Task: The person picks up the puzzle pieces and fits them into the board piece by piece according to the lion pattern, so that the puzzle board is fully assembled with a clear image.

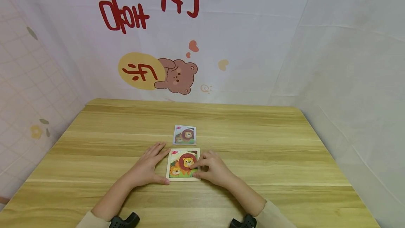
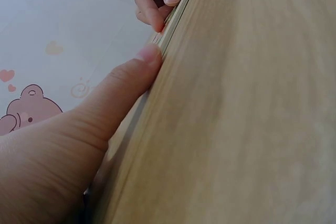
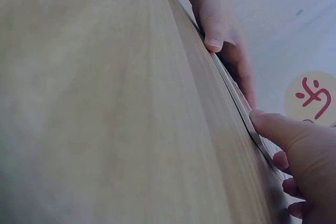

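A lion picture puzzle [image 1: 178, 173] in a pale wooden frame lies on the table, its pieces making up a lion and a cub. My left hand [image 1: 147, 166] is spread along its left side, the thumb at the lower left corner and the forefinger by the upper left one. From the right, my right hand [image 1: 213, 168] reaches over the frame, thumb and bent forefinger at either side of a puzzle piece [image 1: 192, 172] on the lower right. Its other fingers curl under in the right wrist view. Fingertips hide part of the lion.
Just beyond the puzzle lies a card [image 1: 185, 135] with the same lion picture. The wooden table [image 1: 269, 143] reaches back to a white printed cloth [image 1: 253, 45] with a bear and red characters. Black wrist cameras [image 1: 124, 221] show at the near edge.
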The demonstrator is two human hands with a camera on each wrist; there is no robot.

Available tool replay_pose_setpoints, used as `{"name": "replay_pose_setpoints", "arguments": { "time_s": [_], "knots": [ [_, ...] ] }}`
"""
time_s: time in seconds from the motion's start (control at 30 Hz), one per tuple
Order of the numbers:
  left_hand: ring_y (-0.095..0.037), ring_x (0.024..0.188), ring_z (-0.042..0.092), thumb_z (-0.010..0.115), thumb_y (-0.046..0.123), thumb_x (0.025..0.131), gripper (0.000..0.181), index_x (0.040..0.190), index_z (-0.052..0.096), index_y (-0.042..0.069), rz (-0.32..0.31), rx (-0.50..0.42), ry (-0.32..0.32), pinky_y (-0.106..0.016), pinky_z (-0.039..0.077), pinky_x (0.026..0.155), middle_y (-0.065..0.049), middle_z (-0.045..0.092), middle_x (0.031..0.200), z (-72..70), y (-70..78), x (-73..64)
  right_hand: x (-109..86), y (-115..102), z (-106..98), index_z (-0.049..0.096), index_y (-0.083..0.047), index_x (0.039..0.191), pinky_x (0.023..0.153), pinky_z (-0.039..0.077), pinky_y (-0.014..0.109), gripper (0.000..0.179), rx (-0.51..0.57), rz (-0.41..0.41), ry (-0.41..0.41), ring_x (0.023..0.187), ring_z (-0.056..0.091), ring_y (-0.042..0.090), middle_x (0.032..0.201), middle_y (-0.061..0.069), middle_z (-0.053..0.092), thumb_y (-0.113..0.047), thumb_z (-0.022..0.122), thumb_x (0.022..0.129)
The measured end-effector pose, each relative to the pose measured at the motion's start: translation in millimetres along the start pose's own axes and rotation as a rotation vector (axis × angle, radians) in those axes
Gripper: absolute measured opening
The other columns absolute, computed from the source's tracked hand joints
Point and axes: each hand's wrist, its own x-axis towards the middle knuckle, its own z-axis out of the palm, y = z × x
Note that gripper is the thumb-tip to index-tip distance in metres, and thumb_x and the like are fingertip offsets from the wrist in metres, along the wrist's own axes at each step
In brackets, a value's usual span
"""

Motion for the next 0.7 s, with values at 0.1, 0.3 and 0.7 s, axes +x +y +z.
{"name": "replay_pose_setpoints", "arguments": {
  "time_s": [0.1, 0.3, 0.7],
  "knots": [
    [-0.038, 0.142, 0.01, 0.074, 0.072, 0.058, 0.116, 0.147, 0.039, 0.007, 0.001, 0.0, -0.004, -0.064, 0.013, 0.108, -0.017, 0.019, 0.156, -0.3, 0.7, 0.1, -0.6, 0, 0, 0.078, -0.026, 0.097, 0.071, 0.034, 0.026, 0.019, 0.014, 0.0, 0.007, 0.077, 0.04, 0.007, 0.083, -0.014, 0.054, -0.034, 0.079, 0.079],
    [-0.038, 0.142, 0.01, 0.074, 0.072, 0.059, 0.115, 0.147, 0.038, 0.007, 0.004, -0.009, -0.007, -0.063, 0.012, 0.108, -0.016, 0.02, 0.156, 0.0, 0.7, 1.6, -3.5, 6, -7, 0.077, -0.024, 0.099, 0.067, 0.037, 0.025, 0.019, 0.057, -0.032, 0.069, 0.076, 0.044, 0.012, 0.085, -0.01, 0.058, -0.032, 0.078, 0.081],
    [-0.038, 0.141, 0.017, 0.074, 0.06, 0.073, 0.095, 0.145, 0.043, 0.008, -0.004, -0.1, -0.017, -0.062, 0.019, 0.107, -0.014, 0.025, 0.155, -6.5, -6.3, -5.2, -33.8, 27, -61, 0.072, -0.011, 0.109, 0.086, 0.046, 0.043, 0.023, 0.165, 0.098, 0.146, 0.101, 0.049, 0.013, 0.103, -0.004, 0.059, -0.018, 0.072, 0.087]
  ]
}}
